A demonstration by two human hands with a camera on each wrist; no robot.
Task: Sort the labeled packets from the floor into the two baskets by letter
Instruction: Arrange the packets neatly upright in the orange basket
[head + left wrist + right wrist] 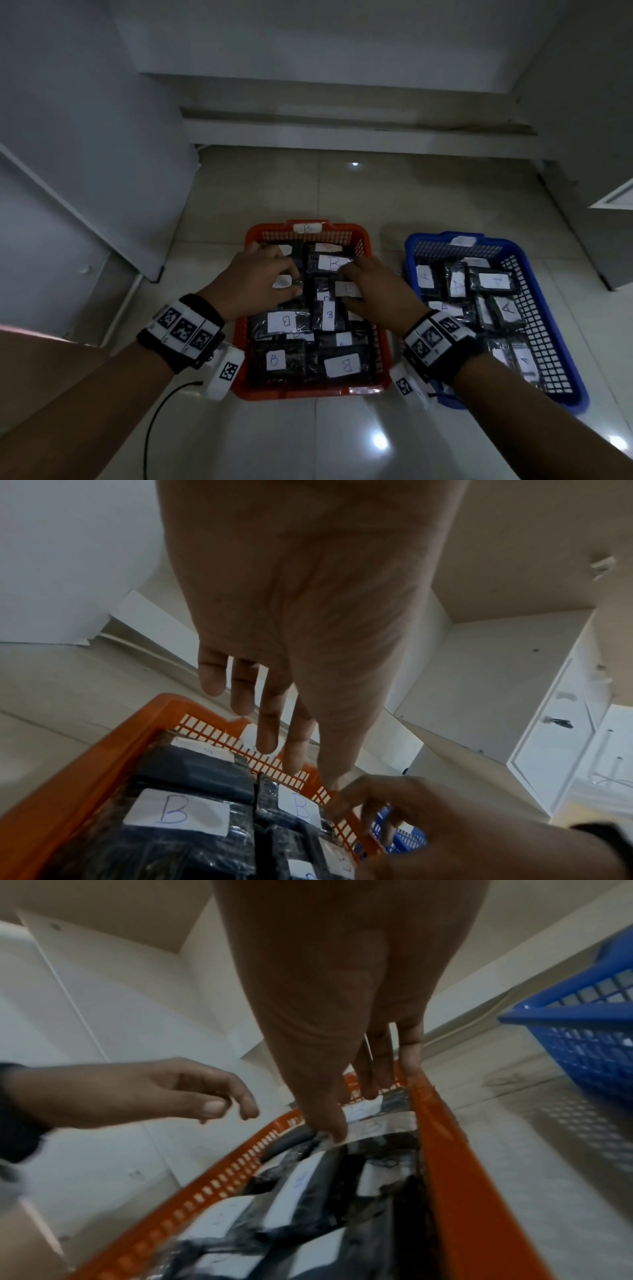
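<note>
From the head view, both hands hovered over the orange basket (373, 346), which carried a B label on its far rim and was packed with dark packets marked B (286, 322). The left hand (255, 282) had its fingers curled loosely above the far-left packets, and whether it pinched one could not be told here; the right hand (380, 291) lay just beside it, fingers at the edge of a B-labelled packet (347, 289). To the right of that grip stood the blue basket (548, 318), filled with packets marked A (496, 281). No loose packet showed on the floor (308, 442) in front, so the sorting looked nearly or wholly finished, with only tidying left. From the left wrist, the left hand (308, 615) hung with fingers (267, 723) straight and spread, holding nothing, above the orange basket (85, 772); B packets (178, 813) lay below it. From the right wrist, the right hand (342, 1001) reached down with straight fingers (373, 1080), its thumb tip touching the packets' clear wrap (377, 1134) inside the orange basket (455, 1191), pressing rather than clutching; the blue basket (589, 1042) sat well off to the right.
</note>
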